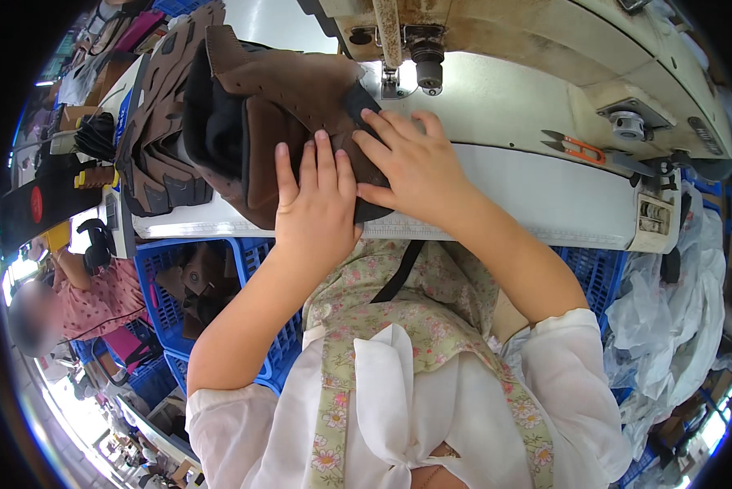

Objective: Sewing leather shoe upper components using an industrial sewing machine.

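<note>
Tabletop [545, 196] carries brown boot upper [276, 106] beside the sewing machine needle [391, 77], left hand [317, 208] and right hand [411, 167] pressing it, fingers spread flat (slipping leather could pull fingertips underneath).

1. My left hand [313, 204] lies flat, palm down, its four fingers [323, 163] straight, close together and pointing away from me.
2. My right hand [411, 163] is also palm down, its fingers [374, 147] spread a little and angled toward my left.
3. The two hands sit just beside each other, the right fingertips nearly meeting the left ones.
4. Both forearms are bare, rising from white sleeves at the elbows and converging forward.
</note>
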Action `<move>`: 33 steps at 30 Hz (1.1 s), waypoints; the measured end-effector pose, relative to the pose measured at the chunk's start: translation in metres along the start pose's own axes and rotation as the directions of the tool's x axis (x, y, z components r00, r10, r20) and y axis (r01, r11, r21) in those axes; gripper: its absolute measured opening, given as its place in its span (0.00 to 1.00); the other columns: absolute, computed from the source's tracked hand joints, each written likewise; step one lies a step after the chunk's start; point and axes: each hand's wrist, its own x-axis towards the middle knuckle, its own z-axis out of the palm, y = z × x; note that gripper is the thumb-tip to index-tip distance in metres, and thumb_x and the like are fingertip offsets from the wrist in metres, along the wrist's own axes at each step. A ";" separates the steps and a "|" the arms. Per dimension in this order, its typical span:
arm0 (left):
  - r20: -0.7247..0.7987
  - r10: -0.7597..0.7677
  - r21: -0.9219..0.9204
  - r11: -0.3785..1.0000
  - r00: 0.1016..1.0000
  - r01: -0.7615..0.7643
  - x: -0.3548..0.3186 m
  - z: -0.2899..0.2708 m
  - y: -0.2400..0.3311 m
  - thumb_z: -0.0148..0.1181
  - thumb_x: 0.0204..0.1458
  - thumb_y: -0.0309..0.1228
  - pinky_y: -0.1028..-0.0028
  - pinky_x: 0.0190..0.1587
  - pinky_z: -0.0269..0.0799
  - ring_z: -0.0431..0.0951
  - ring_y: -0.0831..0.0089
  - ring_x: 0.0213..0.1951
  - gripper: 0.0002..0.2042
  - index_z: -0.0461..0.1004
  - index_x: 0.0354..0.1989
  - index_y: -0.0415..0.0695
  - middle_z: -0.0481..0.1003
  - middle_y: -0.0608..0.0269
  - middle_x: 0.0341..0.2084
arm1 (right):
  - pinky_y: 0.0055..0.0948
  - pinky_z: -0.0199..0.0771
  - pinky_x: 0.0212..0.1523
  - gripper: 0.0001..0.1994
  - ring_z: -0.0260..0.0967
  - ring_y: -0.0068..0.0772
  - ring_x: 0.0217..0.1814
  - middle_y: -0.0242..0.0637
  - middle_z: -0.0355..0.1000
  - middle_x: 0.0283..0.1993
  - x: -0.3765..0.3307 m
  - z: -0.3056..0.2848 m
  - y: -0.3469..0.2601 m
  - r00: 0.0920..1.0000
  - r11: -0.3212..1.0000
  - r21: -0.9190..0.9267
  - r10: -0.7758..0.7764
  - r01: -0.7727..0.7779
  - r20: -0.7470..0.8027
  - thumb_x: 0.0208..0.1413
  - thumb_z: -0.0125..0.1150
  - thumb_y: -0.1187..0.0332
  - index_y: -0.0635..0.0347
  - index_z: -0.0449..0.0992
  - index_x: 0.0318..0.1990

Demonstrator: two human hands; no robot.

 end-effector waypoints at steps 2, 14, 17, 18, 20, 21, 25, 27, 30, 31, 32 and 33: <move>-0.024 0.013 -0.033 0.999 1.000 -0.014 0.006 0.002 0.000 0.67 0.36 0.41 0.39 0.67 0.34 0.62 0.49 0.62 0.38 0.65 0.58 0.33 0.59 0.40 0.63 | 0.43 0.56 0.59 0.31 0.62 0.39 0.60 0.46 0.68 0.59 0.002 0.001 0.004 1.000 1.000 -0.024 -0.014 0.014 -0.005 0.43 0.65 0.46 0.58 0.73 0.50; -0.321 0.020 -0.196 0.977 0.947 -0.087 0.056 0.026 -0.020 0.62 0.34 0.24 0.61 0.64 0.59 0.71 0.50 0.53 0.28 0.69 0.50 0.32 0.65 0.42 0.60 | 0.38 0.60 0.58 0.28 0.63 0.41 0.59 0.42 0.67 0.57 0.011 0.003 0.023 0.994 0.988 -0.110 0.107 -0.107 -0.011 0.51 0.61 0.51 0.56 0.71 0.57; -0.328 0.038 -0.172 0.980 0.944 -0.100 0.062 0.031 -0.022 0.62 0.33 0.24 0.62 0.64 0.59 0.71 0.50 0.54 0.30 0.68 0.52 0.34 0.64 0.43 0.61 | 0.35 0.62 0.52 0.28 0.65 0.36 0.51 0.37 0.71 0.49 0.011 0.003 0.026 0.991 0.983 -0.151 0.091 -0.105 -0.097 0.46 0.65 0.51 0.59 0.76 0.51; -0.333 0.053 -0.169 0.979 0.941 -0.115 0.064 0.032 -0.023 0.63 0.33 0.24 0.63 0.64 0.59 0.71 0.51 0.54 0.32 0.68 0.54 0.35 0.63 0.43 0.61 | 0.35 0.62 0.52 0.28 0.65 0.36 0.51 0.37 0.71 0.49 0.011 0.002 0.026 0.991 0.983 -0.151 0.094 -0.108 -0.096 0.46 0.65 0.51 0.59 0.76 0.51; -0.350 0.076 -0.161 0.977 0.933 -0.140 0.068 0.031 -0.027 0.62 0.35 0.25 0.63 0.63 0.61 0.72 0.50 0.53 0.29 0.69 0.53 0.36 0.65 0.44 0.60 | 0.34 0.61 0.50 0.27 0.65 0.33 0.49 0.35 0.72 0.46 0.011 0.003 0.027 0.988 0.976 -0.177 0.111 -0.130 -0.110 0.44 0.65 0.50 0.59 0.77 0.49; -0.374 0.098 -0.148 0.975 0.922 -0.164 0.070 0.032 -0.028 0.61 0.38 0.25 0.63 0.61 0.63 0.73 0.49 0.51 0.26 0.71 0.52 0.37 0.67 0.44 0.58 | 0.34 0.61 0.50 0.27 0.65 0.33 0.49 0.35 0.72 0.46 0.011 0.005 0.027 0.988 0.976 -0.173 0.115 -0.132 -0.105 0.44 0.65 0.50 0.59 0.77 0.49; -0.330 0.099 -0.155 0.975 0.939 -0.158 0.072 0.037 -0.030 0.62 0.33 0.23 0.64 0.65 0.58 0.70 0.53 0.56 0.37 0.65 0.61 0.43 0.61 0.49 0.63 | 0.34 0.62 0.49 0.27 0.65 0.33 0.48 0.33 0.72 0.45 0.010 0.003 0.030 0.984 0.976 -0.166 0.116 -0.138 -0.132 0.43 0.66 0.50 0.59 0.78 0.47; -0.344 0.122 -0.144 0.973 0.931 -0.180 0.076 0.037 -0.030 0.60 0.35 0.22 0.64 0.65 0.58 0.69 0.53 0.57 0.36 0.64 0.62 0.43 0.62 0.52 0.64 | 0.34 0.62 0.48 0.26 0.65 0.33 0.48 0.33 0.72 0.45 0.009 0.002 0.031 0.983 0.974 -0.180 0.111 -0.136 -0.145 0.43 0.66 0.49 0.59 0.78 0.46; -0.327 0.132 -0.177 0.964 0.936 -0.197 0.081 0.035 -0.034 0.57 0.37 0.20 0.63 0.65 0.59 0.68 0.53 0.58 0.34 0.65 0.61 0.44 0.62 0.57 0.64 | 0.33 0.62 0.47 0.27 0.66 0.32 0.47 0.33 0.72 0.45 0.010 0.002 0.033 0.982 0.970 -0.202 0.104 -0.135 -0.160 0.43 0.66 0.49 0.59 0.78 0.46; -0.328 0.135 -0.180 0.963 0.935 -0.202 0.081 0.033 -0.034 0.57 0.37 0.20 0.63 0.65 0.59 0.68 0.53 0.58 0.34 0.65 0.61 0.44 0.62 0.57 0.64 | 0.34 0.62 0.47 0.27 0.66 0.32 0.47 0.33 0.72 0.44 0.009 0.003 0.034 0.982 0.970 -0.200 0.105 -0.135 -0.155 0.43 0.66 0.48 0.59 0.78 0.46; -0.293 0.131 -0.224 0.954 0.947 -0.201 0.079 0.030 -0.033 0.56 0.38 0.19 0.63 0.66 0.59 0.67 0.53 0.59 0.34 0.66 0.61 0.45 0.62 0.60 0.64 | 0.34 0.62 0.47 0.27 0.66 0.32 0.47 0.33 0.72 0.44 0.007 0.003 0.034 0.983 0.971 -0.198 0.105 -0.134 -0.150 0.43 0.66 0.48 0.60 0.78 0.45; -0.258 0.128 -0.267 0.943 0.958 -0.199 0.078 0.028 -0.033 0.55 0.38 0.18 0.63 0.66 0.58 0.66 0.53 0.60 0.34 0.66 0.61 0.46 0.62 0.63 0.65 | 0.34 0.62 0.47 0.27 0.66 0.32 0.47 0.33 0.72 0.44 0.005 0.002 0.034 0.983 0.970 -0.201 0.109 -0.138 -0.147 0.43 0.66 0.48 0.60 0.78 0.45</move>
